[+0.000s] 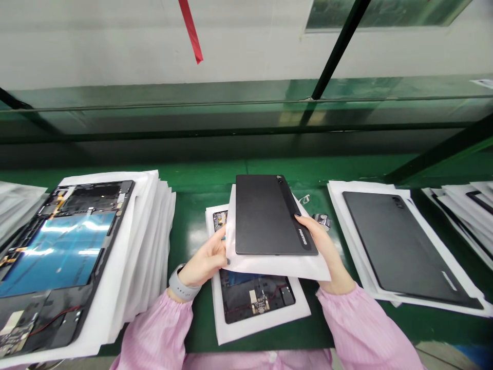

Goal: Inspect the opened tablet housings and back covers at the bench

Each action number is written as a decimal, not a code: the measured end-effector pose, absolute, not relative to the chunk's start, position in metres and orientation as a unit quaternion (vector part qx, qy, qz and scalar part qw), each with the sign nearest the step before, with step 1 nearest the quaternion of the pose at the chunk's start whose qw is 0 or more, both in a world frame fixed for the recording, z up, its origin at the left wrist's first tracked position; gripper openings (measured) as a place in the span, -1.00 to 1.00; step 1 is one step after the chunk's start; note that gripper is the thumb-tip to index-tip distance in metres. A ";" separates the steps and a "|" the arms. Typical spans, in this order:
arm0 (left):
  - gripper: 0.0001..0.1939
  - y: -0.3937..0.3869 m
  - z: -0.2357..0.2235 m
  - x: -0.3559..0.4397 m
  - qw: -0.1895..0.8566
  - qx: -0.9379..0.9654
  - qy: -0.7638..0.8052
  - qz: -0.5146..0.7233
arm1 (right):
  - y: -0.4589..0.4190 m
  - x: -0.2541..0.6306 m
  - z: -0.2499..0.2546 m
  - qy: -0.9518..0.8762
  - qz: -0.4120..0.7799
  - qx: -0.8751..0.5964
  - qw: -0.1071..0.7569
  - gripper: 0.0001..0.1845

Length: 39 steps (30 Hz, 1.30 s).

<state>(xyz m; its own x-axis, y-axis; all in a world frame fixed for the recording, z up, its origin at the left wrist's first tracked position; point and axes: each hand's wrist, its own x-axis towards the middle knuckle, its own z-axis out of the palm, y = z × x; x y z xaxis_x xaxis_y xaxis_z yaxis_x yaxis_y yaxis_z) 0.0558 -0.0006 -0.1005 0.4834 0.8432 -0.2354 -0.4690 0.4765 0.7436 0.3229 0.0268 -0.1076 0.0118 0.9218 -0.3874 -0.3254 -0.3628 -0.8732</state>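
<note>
Holding one black tablet on a white sheet with two hands.

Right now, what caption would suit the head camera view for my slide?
Left hand and right hand hold a flat black tablet on a white sheet over an open-backed black tablet.

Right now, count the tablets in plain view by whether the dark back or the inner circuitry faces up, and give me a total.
Dark back up: 2, the held tablet between the left hand and right hand, and the right-side tablet.
Circuitry up: 2, the left-pile tablet and the under-hands tablet.
Total: 4, leaving out the far-right pile, too hidden to count.
</note>
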 end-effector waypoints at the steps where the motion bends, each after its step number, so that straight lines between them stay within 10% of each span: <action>1: -0.16 0.000 -0.099 0.056 0.805 0.306 0.302 0.408 | 0.027 0.323 -0.107 -0.279 0.641 -0.524 0.486 -0.81; 9: -0.53 0.002 -0.097 0.053 0.804 0.305 0.316 0.401 | 0.018 0.312 -0.100 -0.226 0.625 -0.554 0.502 -0.65; 19: -0.30 0.000 -0.096 0.050 0.819 0.292 0.305 0.388 | 0.018 0.310 -0.091 -0.227 0.619 -0.546 0.517 -0.68; 25: -0.60 0.000 -0.102 0.048 0.824 0.264 0.302 0.401 | 0.014 0.308 -0.093 -0.249 0.615 -0.542 0.515 -0.55; 39: -0.65 -0.002 -0.101 0.051 0.805 0.191 0.376 0.417 | 0.004 0.299 -0.089 -0.331 0.655 -0.486 0.474 -0.52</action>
<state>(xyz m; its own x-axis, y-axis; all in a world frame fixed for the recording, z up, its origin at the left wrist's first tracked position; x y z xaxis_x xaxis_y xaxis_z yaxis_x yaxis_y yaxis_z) 0.0507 -0.0022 -0.1011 0.3693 0.8150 -0.4466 -0.5280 0.5795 0.6209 0.2987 0.0035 -0.0889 -0.0788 0.9430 -0.3235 -0.2986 -0.3319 -0.8948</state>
